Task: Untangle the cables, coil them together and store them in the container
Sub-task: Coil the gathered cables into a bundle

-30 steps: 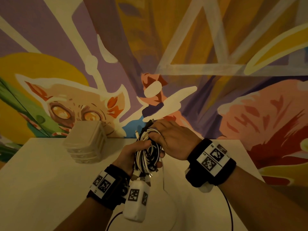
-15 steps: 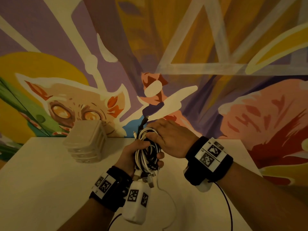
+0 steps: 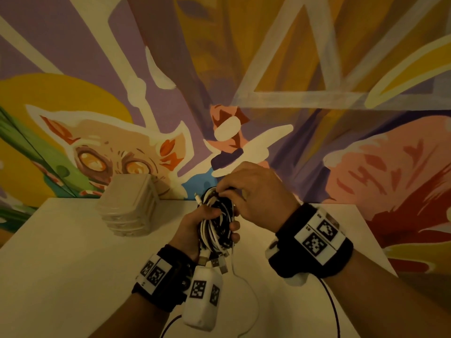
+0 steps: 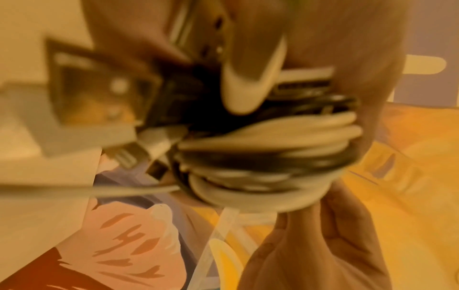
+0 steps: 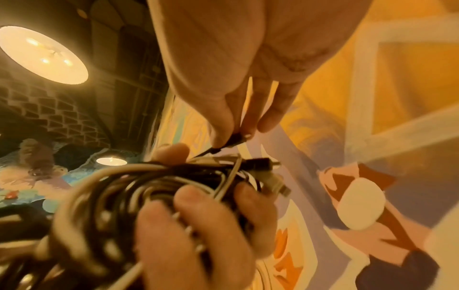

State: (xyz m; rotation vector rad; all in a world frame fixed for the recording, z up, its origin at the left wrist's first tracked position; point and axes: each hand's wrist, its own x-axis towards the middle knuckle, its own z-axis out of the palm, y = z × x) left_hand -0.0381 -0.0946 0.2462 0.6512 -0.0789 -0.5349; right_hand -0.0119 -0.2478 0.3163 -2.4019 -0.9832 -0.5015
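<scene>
A coil of black and white cables [image 3: 217,228] [image 4: 268,157] [image 5: 139,188] is held upright above the white table [image 3: 61,264]. My left hand [image 3: 195,228] [image 5: 198,225] grips the coil, fingers wrapped round it. My right hand [image 3: 253,193] is at the top of the coil and pinches a black cable end [image 5: 231,141] between thumb and fingertips. USB plugs [image 3: 217,262] hang from the coil's bottom, and one white cable [image 3: 246,284] trails down onto the table. The container [image 3: 129,206], a pale lidded plastic box, stands at the table's back left.
A painted mural wall [image 3: 317,118] rises right behind the table. The table's right edge [image 3: 375,237] runs diagonally just right of my right wrist. A dark cord [image 3: 334,311] hangs from the right wrist band.
My right hand has worked the black cable end around the top of the coil, up and then down again. The left hand keeps its hold on the coil.
</scene>
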